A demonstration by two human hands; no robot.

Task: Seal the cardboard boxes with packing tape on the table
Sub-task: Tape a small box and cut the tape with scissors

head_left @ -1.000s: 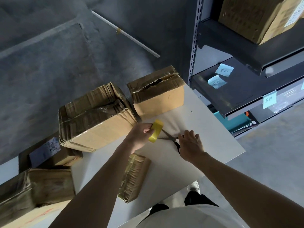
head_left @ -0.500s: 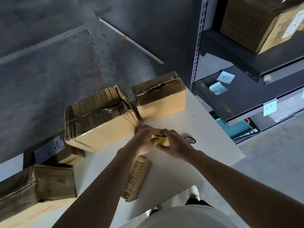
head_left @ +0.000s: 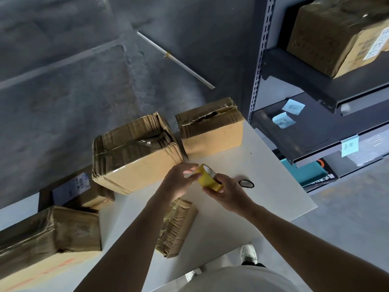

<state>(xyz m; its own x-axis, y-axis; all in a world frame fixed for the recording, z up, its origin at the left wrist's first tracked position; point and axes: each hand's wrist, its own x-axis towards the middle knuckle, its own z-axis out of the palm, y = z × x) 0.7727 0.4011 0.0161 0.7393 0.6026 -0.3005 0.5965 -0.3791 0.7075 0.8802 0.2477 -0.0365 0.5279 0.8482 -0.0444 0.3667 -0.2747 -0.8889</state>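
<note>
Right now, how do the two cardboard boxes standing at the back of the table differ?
The left box is bigger than the right box. The left box's top seam lies under glossy tape; the right box's seam gapes as a dark slit. Both are worn brown cardboard on the white table.

Grey concrete wall — dark metal shelving at rt, grey floor.

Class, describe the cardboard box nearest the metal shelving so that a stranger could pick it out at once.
Find the white table beside the grey metal shelving. At its far edge two cardboard boxes stand side by side; take the small box next to the shelving's upright. Unlike the larger box on its left, its top shows a dark gap along the taped seam.
</note>
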